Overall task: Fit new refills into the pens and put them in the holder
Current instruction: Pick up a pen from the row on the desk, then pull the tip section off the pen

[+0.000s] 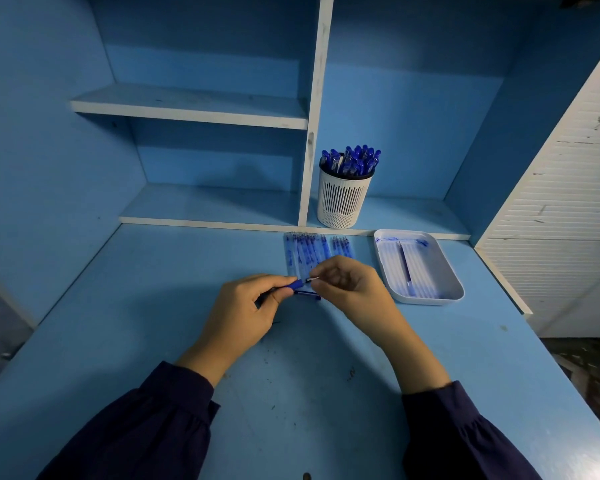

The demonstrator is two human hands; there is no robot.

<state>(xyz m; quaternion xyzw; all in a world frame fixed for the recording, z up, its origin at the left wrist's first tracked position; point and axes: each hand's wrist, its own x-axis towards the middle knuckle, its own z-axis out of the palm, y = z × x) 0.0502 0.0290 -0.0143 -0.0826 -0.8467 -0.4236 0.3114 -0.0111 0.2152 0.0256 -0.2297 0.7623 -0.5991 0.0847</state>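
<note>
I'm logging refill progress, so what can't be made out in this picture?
Head view:
- pen: barrel hidden inside the left hand; its tip under fingers of the right hand.
- pens in the holder: overlapping, too small to count.
- refills on the desk: near ends covered by both hands.

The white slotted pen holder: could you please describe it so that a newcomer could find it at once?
Look at the blue shelf unit and find its white upright divider. Just right of the divider's foot, on the lowest shelf, stands the white slotted cylindrical pen holder, full of blue-capped pens. Unlike the flat white rectangular tray nearby, it is tall and round.
</note>
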